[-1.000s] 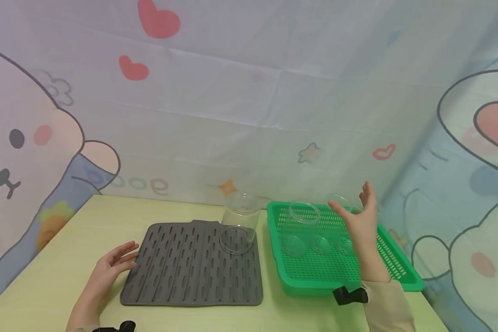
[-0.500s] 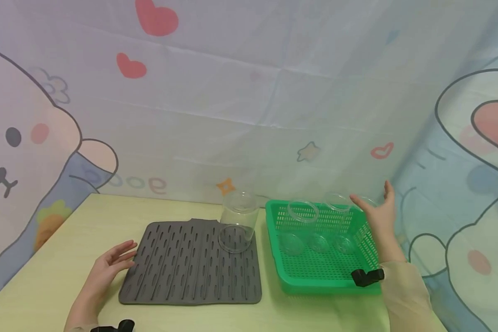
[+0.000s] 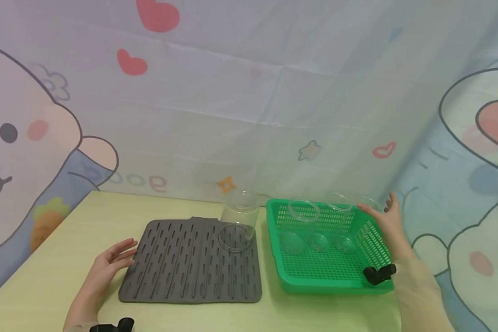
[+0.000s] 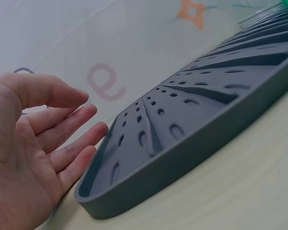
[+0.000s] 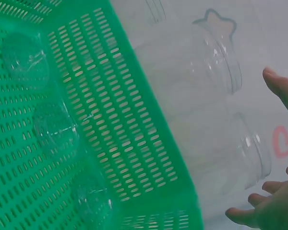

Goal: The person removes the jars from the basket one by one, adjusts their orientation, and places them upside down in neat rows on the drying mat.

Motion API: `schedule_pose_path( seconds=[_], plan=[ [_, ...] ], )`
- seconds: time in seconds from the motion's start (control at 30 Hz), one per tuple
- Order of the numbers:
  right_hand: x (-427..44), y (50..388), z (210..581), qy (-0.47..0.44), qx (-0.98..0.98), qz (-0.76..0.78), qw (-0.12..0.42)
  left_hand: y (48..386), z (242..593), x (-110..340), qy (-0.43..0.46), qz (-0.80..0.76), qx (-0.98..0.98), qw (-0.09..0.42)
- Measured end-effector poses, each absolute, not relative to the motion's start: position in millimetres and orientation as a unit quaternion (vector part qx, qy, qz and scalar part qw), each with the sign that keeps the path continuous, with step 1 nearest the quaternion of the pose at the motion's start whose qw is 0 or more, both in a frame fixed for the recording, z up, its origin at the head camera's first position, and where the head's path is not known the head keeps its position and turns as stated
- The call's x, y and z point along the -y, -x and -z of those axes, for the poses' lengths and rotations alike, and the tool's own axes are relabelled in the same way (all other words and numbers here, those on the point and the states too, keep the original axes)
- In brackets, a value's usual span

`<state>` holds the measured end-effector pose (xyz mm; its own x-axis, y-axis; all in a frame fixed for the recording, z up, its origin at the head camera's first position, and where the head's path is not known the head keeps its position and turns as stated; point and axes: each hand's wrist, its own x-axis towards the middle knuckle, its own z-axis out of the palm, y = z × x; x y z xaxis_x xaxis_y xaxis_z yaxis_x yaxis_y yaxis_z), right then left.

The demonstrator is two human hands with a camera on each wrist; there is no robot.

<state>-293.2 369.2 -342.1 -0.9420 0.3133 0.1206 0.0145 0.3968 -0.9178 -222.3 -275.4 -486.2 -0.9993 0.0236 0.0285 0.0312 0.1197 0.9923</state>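
Note:
In the head view my right hand (image 3: 392, 228) is at the right side of the green basket (image 3: 307, 282), fingers and thumb spread around the rightmost clear jar (image 3: 369, 203). The right wrist view shows a gap between my thumb and that jar's rim (image 5: 259, 153). Two more clear jars, a left one (image 3: 304, 210) and a middle one (image 3: 339, 202), stand in the basket. My left hand (image 3: 109, 263) lies beside the left edge of the dark grey slotted mat (image 3: 182, 276), fingers loosely extended. The left wrist view shows its fingertips close to the mat's rim (image 4: 149, 184); whether they touch is unclear.
One clear jar (image 3: 240, 221) stands upright on the mat's back right corner. The mat and basket sit side by side on a pale yellow table (image 3: 54, 295). Behind it hangs a printed cloth (image 3: 216, 101) with cartoon figures.
My right hand has moved right, from above the middle of the basket to the rightmost jar, and has dropped slightly. The left hand stays at the mat's edge.

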Motion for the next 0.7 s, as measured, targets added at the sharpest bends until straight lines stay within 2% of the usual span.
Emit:
schedule_pose_path(
  seconds=[0.27, 0.7],
  plan=[
    [-383, 297, 351, 0.089, 0.821, -0.563, 0.036, 223, 487, 275, 0.018, 0.661, 0.75, 0.007],
    [-385, 303, 360, 0.096, 0.812, -0.575, 0.003, 222, 488, 274, 0.019, 0.653, 0.757, 0.007]
  ],
)
